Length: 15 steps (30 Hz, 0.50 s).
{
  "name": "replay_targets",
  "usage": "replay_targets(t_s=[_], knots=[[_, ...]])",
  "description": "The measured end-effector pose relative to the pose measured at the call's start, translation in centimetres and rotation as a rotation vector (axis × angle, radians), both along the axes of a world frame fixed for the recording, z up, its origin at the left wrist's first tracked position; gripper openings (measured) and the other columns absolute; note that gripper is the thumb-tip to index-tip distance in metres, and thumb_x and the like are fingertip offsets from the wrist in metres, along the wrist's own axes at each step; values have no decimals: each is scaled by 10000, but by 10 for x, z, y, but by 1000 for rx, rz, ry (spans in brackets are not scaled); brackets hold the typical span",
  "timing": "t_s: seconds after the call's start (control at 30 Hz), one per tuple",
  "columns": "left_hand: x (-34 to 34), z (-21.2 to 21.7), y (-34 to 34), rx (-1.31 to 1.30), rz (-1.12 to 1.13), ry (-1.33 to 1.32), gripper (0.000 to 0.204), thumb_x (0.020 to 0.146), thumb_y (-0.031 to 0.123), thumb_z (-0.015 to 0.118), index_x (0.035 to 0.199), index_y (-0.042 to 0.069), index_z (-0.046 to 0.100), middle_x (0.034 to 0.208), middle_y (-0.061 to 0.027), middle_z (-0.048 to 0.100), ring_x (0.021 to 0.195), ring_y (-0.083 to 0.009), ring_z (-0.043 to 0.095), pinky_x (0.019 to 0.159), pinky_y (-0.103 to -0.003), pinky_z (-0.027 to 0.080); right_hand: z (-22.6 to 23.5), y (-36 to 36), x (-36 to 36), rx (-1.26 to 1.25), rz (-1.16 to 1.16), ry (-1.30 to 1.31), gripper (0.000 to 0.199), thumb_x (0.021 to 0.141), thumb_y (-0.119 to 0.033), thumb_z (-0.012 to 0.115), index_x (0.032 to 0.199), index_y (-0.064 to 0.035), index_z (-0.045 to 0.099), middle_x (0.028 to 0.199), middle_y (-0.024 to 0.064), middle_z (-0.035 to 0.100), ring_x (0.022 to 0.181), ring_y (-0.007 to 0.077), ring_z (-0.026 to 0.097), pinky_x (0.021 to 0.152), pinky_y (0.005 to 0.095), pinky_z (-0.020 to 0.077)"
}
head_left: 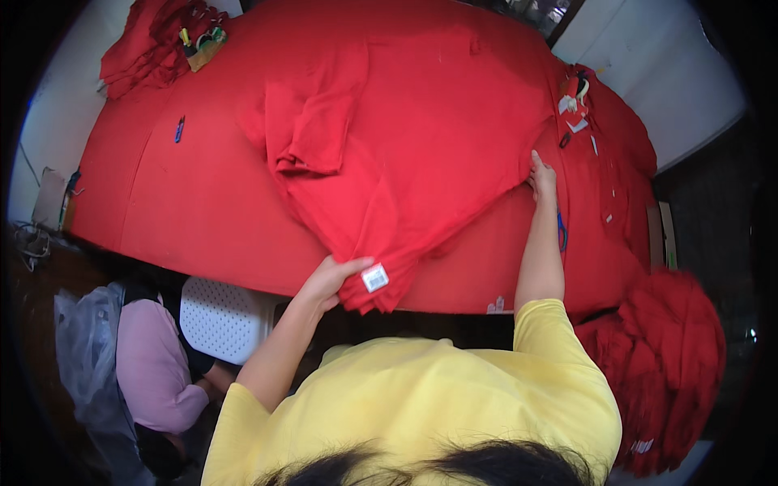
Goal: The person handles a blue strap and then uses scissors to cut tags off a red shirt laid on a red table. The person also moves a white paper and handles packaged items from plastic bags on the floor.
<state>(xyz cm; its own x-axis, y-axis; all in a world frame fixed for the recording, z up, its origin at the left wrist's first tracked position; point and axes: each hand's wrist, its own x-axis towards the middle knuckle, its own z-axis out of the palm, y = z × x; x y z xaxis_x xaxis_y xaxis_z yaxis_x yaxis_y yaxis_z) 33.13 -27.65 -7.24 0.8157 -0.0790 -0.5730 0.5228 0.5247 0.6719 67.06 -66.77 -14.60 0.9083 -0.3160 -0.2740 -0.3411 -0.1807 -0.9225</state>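
Note:
A red garment lies spread over a table covered in red cloth. What looks like a sleeve is folded over on its left side. My left hand is closed on the gathered near corner, thumb on top, beside a white printed label. That corner hangs at the table's front edge. Farther off, on the right, my right hand pinches the garment's right edge. The near edge runs taut between the two hands.
Blue-handled thread snips lie on the left, blue scissors by my right forearm. Red fabric is piled far left and near right. A white perforated plastic piece, a person in a pink top and a clear bag are near left.

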Motion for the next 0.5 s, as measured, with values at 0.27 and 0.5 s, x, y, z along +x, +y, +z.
replay_targets(t_s=[0.27, 0.5], knots=[[-48, 21, 17, -72, 460, -188, 375, 861, 135, 601, 1192, -20, 518, 1098, -132, 621, 964, -242, 637, 856, -397, 538, 5, 107, 59, 1059, 324, -139, 566, 822, -388, 671, 1238, -33, 526, 1278, 102, 547, 1174, 261, 510, 1015, 388, 412], [-5, 213, 147, 428, 769, -896, 371, 898, 382, 515, 1110, 82, 565, 1061, -91, 589, 972, -217, 571, 862, -430, 447, 261, 101, 55, 1102, 519, -743, 281, 920, -206, 490, 1095, -1, 567, 1136, 136, 614, 1061, 266, 584, 982, 423, 438]])
